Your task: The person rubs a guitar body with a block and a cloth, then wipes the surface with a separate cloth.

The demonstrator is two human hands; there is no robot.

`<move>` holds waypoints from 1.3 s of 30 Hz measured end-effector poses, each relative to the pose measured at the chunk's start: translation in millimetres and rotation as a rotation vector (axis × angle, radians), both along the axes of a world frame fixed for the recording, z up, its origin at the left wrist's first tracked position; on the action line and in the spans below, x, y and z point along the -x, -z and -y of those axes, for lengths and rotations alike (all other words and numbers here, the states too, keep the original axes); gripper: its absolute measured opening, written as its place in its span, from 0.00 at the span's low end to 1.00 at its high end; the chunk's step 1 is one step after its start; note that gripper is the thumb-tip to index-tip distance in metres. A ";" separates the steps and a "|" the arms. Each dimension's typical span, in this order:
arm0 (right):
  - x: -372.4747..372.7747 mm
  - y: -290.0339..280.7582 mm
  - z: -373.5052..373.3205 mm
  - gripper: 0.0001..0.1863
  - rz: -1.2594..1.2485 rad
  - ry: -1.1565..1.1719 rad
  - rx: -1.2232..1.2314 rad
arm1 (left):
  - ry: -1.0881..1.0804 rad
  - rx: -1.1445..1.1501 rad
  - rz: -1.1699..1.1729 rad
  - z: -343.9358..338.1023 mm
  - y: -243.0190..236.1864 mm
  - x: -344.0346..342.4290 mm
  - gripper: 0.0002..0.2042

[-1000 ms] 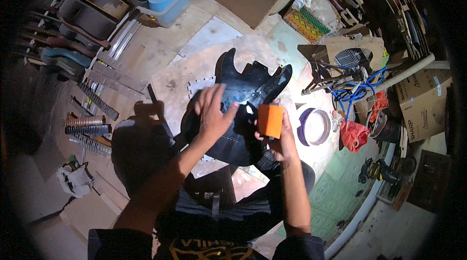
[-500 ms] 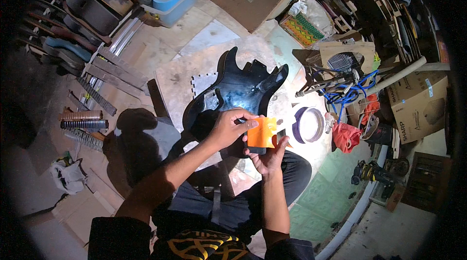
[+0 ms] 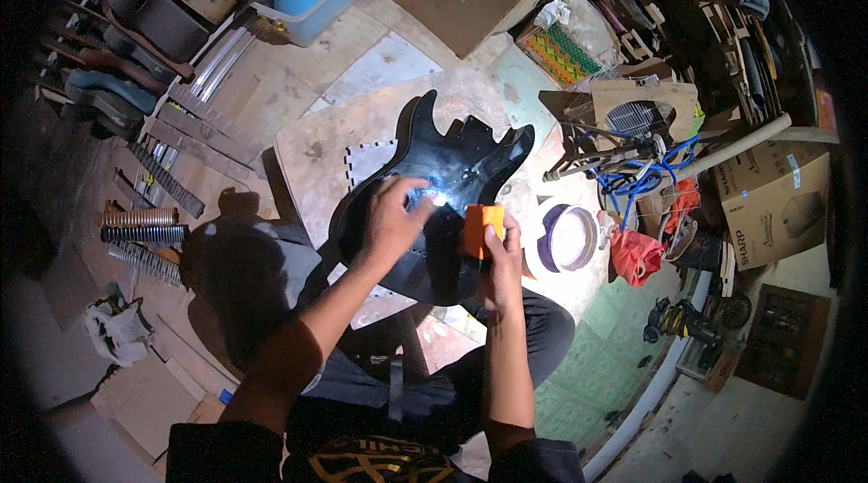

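- Because the black guitar body (image 3: 466,153) lies broad face up before the seated person, horns pointing away, it seems placed for both hands to reach across it.
- The right hand (image 3: 504,266) is closed around an orange block (image 3: 483,232), thumb pressed along it, probably to keep it steady.
- Most of the block stands out beyond the thumb, at the far, left side of that grip – over the body's right part as seen from above. Whether block and body touch cannot be told.
- The left hand (image 3: 389,225) is over the body's left half, thumb and fingers parted, with nothing visible held between them. Blur hides whether its fingertips meet the dark surface.
- Neither hand is wrapped around the body; it spreads beneath and beyond both.
- A jigsaw-edged mat (image 3: 369,159) peeks out at the body's left side, perhaps as padding, on a pale board (image 3: 312,144).
- Just right of the right hand is a round container with a purple rim (image 3: 548,243) – brightly lit, and apart from the body.
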State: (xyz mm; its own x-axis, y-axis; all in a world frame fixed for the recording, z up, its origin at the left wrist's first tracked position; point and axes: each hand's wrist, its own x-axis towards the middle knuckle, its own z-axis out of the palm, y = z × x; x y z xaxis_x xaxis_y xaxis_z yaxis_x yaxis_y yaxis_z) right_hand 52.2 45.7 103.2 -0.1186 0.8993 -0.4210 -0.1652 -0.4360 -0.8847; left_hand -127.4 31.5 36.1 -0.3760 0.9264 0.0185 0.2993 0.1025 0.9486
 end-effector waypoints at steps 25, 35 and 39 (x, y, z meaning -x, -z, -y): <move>-23.3 112.2 -145.0 0.14 1.027 -0.055 -0.735 | -0.032 0.462 -0.761 -18.3 28.0 9.6 0.25; -37.3 97.4 -196.0 0.14 1.463 0.015 -0.839 | -0.086 0.402 -0.784 -25.8 22.0 -29.7 0.32; -39.4 119.3 -161.9 0.19 1.441 -0.070 -0.790 | -0.063 0.449 -0.799 -23.6 29.2 -30.1 0.33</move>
State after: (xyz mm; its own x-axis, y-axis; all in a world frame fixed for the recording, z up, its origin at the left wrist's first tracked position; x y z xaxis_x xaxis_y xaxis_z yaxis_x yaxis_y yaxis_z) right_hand 91.6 207.6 -16.0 -0.1064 0.9419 0.3185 0.9402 0.1995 -0.2760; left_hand -97.3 55.1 6.9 -0.4562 0.8877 -0.0622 0.8304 0.4498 0.3288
